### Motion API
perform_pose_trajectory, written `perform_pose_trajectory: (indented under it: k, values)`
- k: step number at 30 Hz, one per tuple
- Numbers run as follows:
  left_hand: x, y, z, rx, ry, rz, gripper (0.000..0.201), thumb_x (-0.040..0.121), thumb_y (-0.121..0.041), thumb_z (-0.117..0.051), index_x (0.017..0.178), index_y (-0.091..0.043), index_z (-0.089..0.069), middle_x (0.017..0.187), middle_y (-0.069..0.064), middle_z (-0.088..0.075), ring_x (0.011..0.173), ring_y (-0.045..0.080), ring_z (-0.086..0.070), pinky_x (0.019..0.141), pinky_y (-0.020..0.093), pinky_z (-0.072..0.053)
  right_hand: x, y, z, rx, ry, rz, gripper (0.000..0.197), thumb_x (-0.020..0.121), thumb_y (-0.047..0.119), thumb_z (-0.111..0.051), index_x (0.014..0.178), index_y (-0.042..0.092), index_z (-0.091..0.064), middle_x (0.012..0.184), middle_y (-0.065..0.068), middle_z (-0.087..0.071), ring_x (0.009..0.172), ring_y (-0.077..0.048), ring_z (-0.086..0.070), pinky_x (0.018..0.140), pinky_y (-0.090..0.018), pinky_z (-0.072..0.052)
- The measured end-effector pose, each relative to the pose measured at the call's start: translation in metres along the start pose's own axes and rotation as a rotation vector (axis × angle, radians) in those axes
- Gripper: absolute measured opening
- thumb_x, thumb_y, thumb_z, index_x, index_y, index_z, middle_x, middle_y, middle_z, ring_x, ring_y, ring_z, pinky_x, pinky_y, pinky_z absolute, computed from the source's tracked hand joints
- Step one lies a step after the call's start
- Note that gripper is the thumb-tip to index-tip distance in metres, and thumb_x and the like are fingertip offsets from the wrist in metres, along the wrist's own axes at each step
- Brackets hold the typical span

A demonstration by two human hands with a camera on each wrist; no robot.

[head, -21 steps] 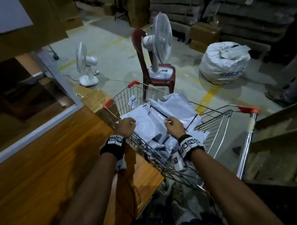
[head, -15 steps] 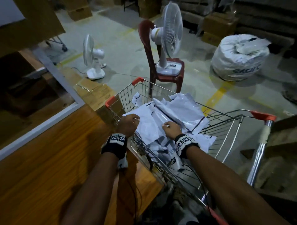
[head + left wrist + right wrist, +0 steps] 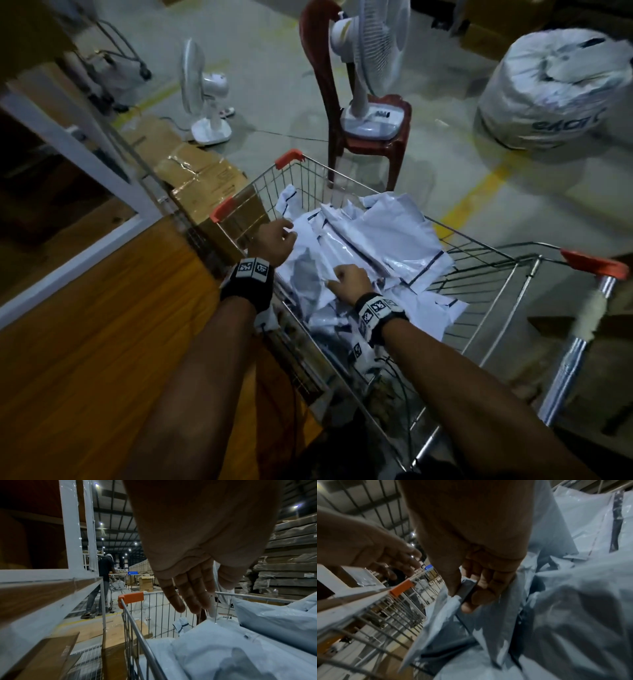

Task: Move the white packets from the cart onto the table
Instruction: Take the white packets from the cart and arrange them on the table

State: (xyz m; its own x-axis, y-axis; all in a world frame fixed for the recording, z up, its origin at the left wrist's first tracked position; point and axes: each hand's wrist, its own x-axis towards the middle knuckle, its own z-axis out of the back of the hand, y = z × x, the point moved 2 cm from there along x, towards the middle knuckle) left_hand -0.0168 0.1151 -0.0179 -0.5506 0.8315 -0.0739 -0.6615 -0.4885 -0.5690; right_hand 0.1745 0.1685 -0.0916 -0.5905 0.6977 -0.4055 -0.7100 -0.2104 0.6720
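Note:
A wire cart [image 3: 479,263] stands against the right edge of the wooden table [image 3: 85,342] and holds a pile of white packets [image 3: 383,233]. My left hand [image 3: 286,233] hovers over the pile's left side, just inside the cart rim. In the left wrist view its fingers [image 3: 192,595] are straight and hold nothing above the packets [image 3: 223,649]. My right hand [image 3: 334,279] is at the near side of the pile. The right wrist view shows my right hand [image 3: 464,592] pinching the edge of a white packet [image 3: 440,615] between thumb and fingers.
Taped cardboard boxes [image 3: 205,185] sit on the floor between table and cart. Beyond the cart stand a red chair [image 3: 370,147] carrying a fan, a floor fan [image 3: 205,99] and a big white sack [image 3: 555,85]. A person [image 3: 104,574] works at another cart far off.
My left hand's fingers, earlier curled at the packets' left edge, are now straight above the pile. My right hand has slid toward the near side, still on a packet.

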Motion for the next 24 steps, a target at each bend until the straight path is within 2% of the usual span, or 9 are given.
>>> perform_pose_trajectory:
  k: [3, 6, 10, 13, 16, 18, 20, 22, 24]
  values:
    - [-0.001, 0.002, -0.007, 0.023, -0.050, 0.022, 0.027, 0.092, -0.024, -0.064, 0.116, -0.011, -0.068, 0.108, 0.011, -0.072, 0.100, 0.029, -0.066, 0.084, 0.031, -0.046, -0.016, -0.003, 0.027, 0.032, -0.090, 0.022, 0.035, 0.083, 0.024, -0.073, 0.064, 0.015, -0.046, 0.061, 0.000, -0.041, 0.061, -0.018, -0.043, 0.059, -0.028, -0.029]
    - [-0.002, 0.001, -0.014, 0.010, -0.070, 0.056, 0.025, 0.091, -0.023, -0.062, 0.114, -0.015, -0.068, 0.108, 0.009, -0.072, 0.100, 0.029, -0.065, 0.081, 0.030, -0.045, -0.038, -0.003, 0.056, 0.025, -0.156, 0.033, 0.015, 0.085, 0.027, -0.073, 0.081, 0.019, -0.061, 0.080, -0.004, -0.059, 0.079, -0.021, -0.054, 0.066, -0.027, -0.034]
    - [0.001, -0.006, -0.024, -0.081, -0.059, 0.100, 0.032, 0.089, -0.028, -0.058, 0.119, -0.018, -0.066, 0.109, 0.011, -0.071, 0.101, 0.031, -0.066, 0.088, 0.037, -0.052, -0.078, -0.005, 0.091, 0.016, -0.333, 0.021, 0.025, 0.085, 0.026, -0.072, 0.070, 0.025, -0.053, 0.075, 0.001, -0.053, 0.075, -0.022, -0.049, 0.064, -0.032, -0.038]
    - [0.003, -0.019, -0.033, -0.085, -0.003, 0.007, 0.040, 0.091, -0.023, -0.057, 0.130, -0.017, -0.058, 0.119, 0.014, -0.067, 0.108, 0.034, -0.063, 0.090, 0.043, -0.052, -0.106, -0.023, 0.108, 0.176, -0.501, -0.059, 0.014, 0.086, 0.024, -0.073, 0.085, 0.013, -0.064, 0.079, -0.001, -0.059, 0.075, -0.020, -0.054, 0.065, -0.031, -0.045]
    - [0.003, -0.031, -0.047, -0.018, 0.044, -0.182, 0.056, 0.090, -0.012, -0.062, 0.144, -0.012, -0.045, 0.139, 0.015, -0.054, 0.127, 0.034, -0.050, 0.103, 0.043, -0.043, -0.120, -0.057, 0.101, 0.398, -0.591, -0.213, 0.015, 0.083, 0.022, -0.073, 0.085, 0.014, -0.060, 0.081, -0.006, -0.064, 0.075, -0.030, -0.062, 0.069, -0.048, -0.058]
    - [0.000, -0.039, -0.057, 0.076, 0.070, -0.295, 0.065, 0.086, -0.009, -0.065, 0.147, -0.012, -0.041, 0.143, 0.016, -0.049, 0.132, 0.036, -0.045, 0.105, 0.048, -0.042, -0.126, -0.073, 0.091, 0.497, -0.605, -0.328, 0.027, 0.082, 0.015, -0.068, 0.104, 0.022, -0.054, 0.096, -0.010, -0.068, 0.085, -0.033, -0.066, 0.073, -0.055, -0.058]
    - [-0.004, -0.048, -0.064, 0.207, 0.100, -0.364, 0.073, 0.083, -0.009, -0.068, 0.149, -0.020, -0.039, 0.146, 0.016, -0.044, 0.135, 0.035, -0.041, 0.101, 0.050, -0.044, -0.131, -0.077, 0.082, 0.508, -0.553, -0.440, 0.057, 0.086, 0.006, -0.062, 0.131, 0.025, -0.033, 0.110, -0.012, -0.063, 0.088, -0.034, -0.065, 0.075, -0.052, -0.058]
    - [-0.008, -0.055, -0.071, 0.289, 0.110, -0.401, 0.075, 0.081, -0.007, -0.069, 0.148, -0.026, -0.042, 0.148, 0.017, -0.042, 0.136, 0.036, -0.040, 0.096, 0.050, -0.046, -0.137, -0.077, 0.074, 0.478, -0.463, -0.522, 0.075, 0.090, -0.001, -0.055, 0.145, 0.024, -0.011, 0.107, -0.013, -0.057, 0.075, -0.031, -0.061, 0.059, -0.040, -0.056]
    - [-0.008, -0.059, -0.080, 0.325, 0.107, -0.472, 0.075, 0.072, -0.001, -0.072, 0.141, -0.025, -0.052, 0.144, 0.021, -0.047, 0.128, 0.041, -0.048, 0.086, 0.050, -0.051, -0.136, -0.077, 0.064, 0.454, -0.401, -0.531, 0.084, 0.089, -0.005, -0.050, 0.148, 0.031, -0.004, 0.109, -0.017, -0.054, 0.069, -0.033, -0.060, 0.051, -0.041, -0.055]
